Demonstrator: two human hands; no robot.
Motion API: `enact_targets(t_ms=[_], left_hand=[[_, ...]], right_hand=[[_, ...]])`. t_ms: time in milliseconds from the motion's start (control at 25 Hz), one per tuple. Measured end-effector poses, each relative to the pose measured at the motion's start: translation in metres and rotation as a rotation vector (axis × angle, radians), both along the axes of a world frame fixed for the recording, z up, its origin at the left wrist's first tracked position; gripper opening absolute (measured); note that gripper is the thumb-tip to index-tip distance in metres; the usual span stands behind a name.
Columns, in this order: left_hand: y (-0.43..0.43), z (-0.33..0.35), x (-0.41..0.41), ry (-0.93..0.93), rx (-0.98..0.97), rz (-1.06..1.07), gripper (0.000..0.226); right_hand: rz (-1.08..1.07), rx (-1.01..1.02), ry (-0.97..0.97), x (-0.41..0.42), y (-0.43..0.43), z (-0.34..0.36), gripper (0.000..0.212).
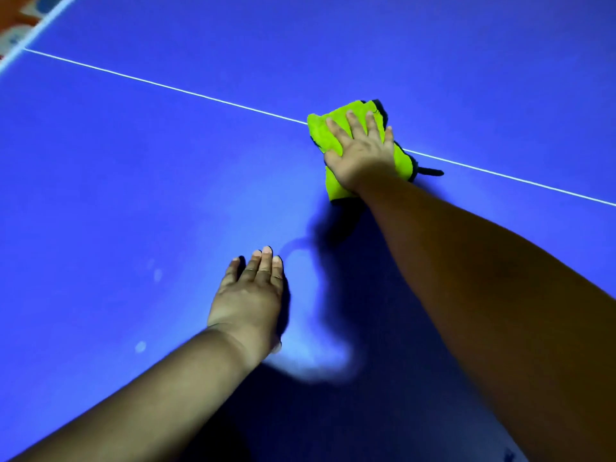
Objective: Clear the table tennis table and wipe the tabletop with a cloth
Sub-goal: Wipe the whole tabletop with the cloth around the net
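The blue table tennis tabletop (pixel 133 161) fills the view. A folded bright green cloth (pixel 320 132) with a dark edge lies on it, right over the thin white centre line (pixel 166 86). My right hand (pixel 361 151) presses flat on the cloth with straight fingers, arm stretched far forward. My left hand (pixel 250 295) rests flat on the bare tabletop nearer to me, fingers straight and together, holding nothing.
The table's white edge line (pixel 36 31) runs at the top left corner, with patterned floor (pixel 15 18) beyond it. A few pale spots (pixel 140 346) mark the blue surface left of my left arm. Dark shadows of my arms fall at the lower right.
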State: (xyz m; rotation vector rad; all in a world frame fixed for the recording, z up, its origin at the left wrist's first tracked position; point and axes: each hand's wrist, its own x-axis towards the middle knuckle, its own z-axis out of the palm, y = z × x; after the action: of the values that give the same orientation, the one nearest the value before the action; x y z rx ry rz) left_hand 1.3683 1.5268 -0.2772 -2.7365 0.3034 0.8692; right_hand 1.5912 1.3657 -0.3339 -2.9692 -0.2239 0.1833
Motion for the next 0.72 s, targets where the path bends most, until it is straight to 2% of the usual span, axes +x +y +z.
enact_targets(t_ms=[200, 440, 520, 640, 720], left_hand=[[0.000, 0.001, 0.000, 0.015, 0.000, 0.025, 0.115], [0.003, 0.008, -0.009, 0.010, -0.053, 0.075, 0.120], [0.005, 0.010, -0.022, -0.092, -0.106, 0.077, 0.109], [0.009, 0.012, -0.067, -0.302, -0.206, 0.013, 0.081], [0.017, 0.011, -0.108, -0.341, -0.287, 0.043, 0.075]], right_hand=[[-0.182, 0.004, -0.061, -0.039, -0.024, -0.002, 0.062], [-0.099, -0.088, -0.117, -0.151, -0.020, -0.001, 0.061], [-0.082, -0.094, -0.059, -0.193, -0.015, 0.001, 0.062], [-0.086, -0.066, 0.054, -0.261, -0.005, 0.006, 0.067], [-0.083, -0.069, 0.071, -0.307, 0.005, 0.011, 0.067]])
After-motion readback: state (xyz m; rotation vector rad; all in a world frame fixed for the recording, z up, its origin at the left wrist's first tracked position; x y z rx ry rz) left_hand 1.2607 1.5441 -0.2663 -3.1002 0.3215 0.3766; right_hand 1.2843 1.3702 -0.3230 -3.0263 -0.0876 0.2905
